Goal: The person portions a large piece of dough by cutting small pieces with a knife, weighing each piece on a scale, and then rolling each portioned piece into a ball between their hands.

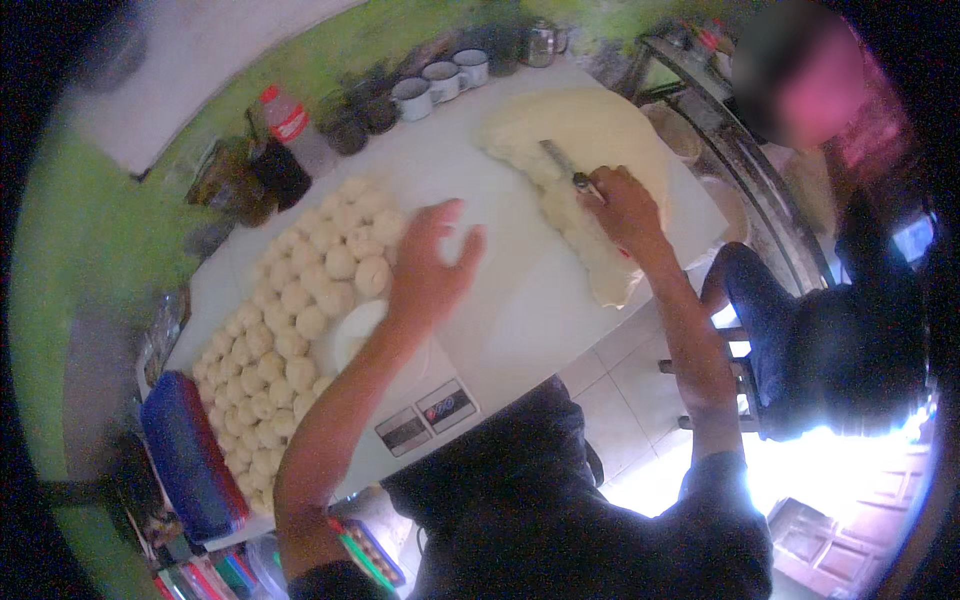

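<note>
My right hand (624,214) grips a knife (559,159), its blade lying over the ragged left edge of a large slab of pale dough (600,124). A narrow strip of that dough runs down towards the table's near edge, beside my right wrist. Slightly blurred, my left hand (433,262) hovers with thumb and fingers apart and nothing between them. It is near many dough balls (292,304) set close together in rows on the left. Under my left forearm, partly hidden, a white dish (358,324) sits on a kitchen scale (465,384).
Along the wall stand enamel mugs (442,81), a plastic bottle with a red cap (289,124), dark cups (345,131) and a glass jar (540,45). A folded blue cloth (184,450) lies at the table's left end. A seated person (825,352) is at the right, close to the table (517,315).
</note>
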Demonstrator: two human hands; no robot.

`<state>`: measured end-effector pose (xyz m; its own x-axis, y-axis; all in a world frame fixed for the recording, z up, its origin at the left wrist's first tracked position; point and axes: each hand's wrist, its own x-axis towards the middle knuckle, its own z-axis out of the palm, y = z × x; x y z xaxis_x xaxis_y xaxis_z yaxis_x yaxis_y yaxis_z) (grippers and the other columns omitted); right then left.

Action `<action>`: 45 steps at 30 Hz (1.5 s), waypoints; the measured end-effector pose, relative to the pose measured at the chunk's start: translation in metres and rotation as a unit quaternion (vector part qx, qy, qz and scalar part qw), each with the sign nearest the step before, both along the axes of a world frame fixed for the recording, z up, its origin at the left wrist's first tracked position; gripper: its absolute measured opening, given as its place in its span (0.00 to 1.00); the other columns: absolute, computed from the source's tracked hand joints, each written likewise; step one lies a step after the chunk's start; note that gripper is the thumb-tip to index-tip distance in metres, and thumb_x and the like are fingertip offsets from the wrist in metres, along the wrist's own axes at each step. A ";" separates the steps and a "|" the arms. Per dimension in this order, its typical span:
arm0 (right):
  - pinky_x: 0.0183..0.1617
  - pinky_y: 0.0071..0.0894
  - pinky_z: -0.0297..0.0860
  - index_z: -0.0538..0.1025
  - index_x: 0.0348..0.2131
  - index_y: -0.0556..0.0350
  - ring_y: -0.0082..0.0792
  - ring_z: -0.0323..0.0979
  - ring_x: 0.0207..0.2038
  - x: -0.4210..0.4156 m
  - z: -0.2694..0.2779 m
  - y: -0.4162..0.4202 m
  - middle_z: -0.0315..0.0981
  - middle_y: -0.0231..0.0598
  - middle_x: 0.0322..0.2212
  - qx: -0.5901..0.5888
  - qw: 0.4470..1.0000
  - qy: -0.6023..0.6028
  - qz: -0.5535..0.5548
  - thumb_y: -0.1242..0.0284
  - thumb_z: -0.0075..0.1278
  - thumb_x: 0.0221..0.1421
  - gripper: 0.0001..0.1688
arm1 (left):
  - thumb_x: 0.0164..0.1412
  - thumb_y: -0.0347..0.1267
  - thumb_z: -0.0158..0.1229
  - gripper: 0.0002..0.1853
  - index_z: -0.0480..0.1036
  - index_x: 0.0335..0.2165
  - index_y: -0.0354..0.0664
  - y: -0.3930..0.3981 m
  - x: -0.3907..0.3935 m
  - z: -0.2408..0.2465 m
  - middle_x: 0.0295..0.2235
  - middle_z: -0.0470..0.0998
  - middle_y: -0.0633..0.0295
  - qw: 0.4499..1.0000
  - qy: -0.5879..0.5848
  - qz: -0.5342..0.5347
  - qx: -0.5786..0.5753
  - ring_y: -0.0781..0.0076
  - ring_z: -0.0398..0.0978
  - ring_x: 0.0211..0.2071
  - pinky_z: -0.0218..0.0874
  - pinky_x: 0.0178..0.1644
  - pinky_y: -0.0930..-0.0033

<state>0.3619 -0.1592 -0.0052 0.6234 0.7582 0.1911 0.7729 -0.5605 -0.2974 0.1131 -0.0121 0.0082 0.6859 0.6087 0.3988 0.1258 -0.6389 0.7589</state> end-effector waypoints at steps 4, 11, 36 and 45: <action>0.43 0.48 0.69 0.72 0.40 0.54 0.52 0.72 0.39 0.006 0.001 -0.011 0.72 0.48 0.31 0.088 0.994 0.059 0.019 0.69 0.52 0.53 0.14 | 0.53 0.50 0.58 0.36 0.69 0.44 0.24 -0.026 0.109 -0.059 0.39 0.71 0.39 0.979 0.201 0.025 -0.036 0.49 0.70 0.46 0.61 0.51 0.55; 0.43 0.48 0.69 0.74 0.44 0.51 0.52 0.72 0.36 0.002 0.016 -0.027 0.72 0.48 0.28 0.160 0.980 0.057 0.099 0.74 0.52 0.51 0.19 | 0.45 0.50 0.65 0.33 0.74 0.34 0.25 -0.044 0.180 -0.062 0.30 0.77 0.41 0.971 0.150 0.042 -0.183 0.47 0.76 0.35 0.67 0.43 0.56; 0.70 0.35 0.31 0.39 0.66 0.59 0.37 0.28 0.69 -0.213 0.027 0.000 0.29 0.43 0.68 0.325 0.846 0.333 0.260 0.52 0.25 0.61 0.44 | 0.63 0.46 0.41 0.38 0.42 0.65 0.39 -0.118 -0.055 -0.016 0.65 0.47 0.53 0.793 -0.385 -0.072 -0.467 0.63 0.45 0.66 0.35 0.68 0.62; 0.68 0.35 0.43 0.48 0.65 0.47 0.45 0.33 0.69 -0.292 0.011 0.040 0.28 0.47 0.67 0.236 0.853 0.206 0.417 0.66 0.46 0.59 0.40 | 0.63 0.43 0.51 0.27 0.63 0.53 0.35 -0.079 -0.158 -0.014 0.38 0.75 0.50 0.914 -0.258 0.265 -0.166 0.64 0.73 0.41 0.62 0.48 0.65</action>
<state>0.0697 -0.1188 0.0054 -0.0079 0.8701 0.4927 0.6197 0.3910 -0.6805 -0.0450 -0.0915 -0.0060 0.0329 0.9472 0.3188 -0.0791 -0.3155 0.9456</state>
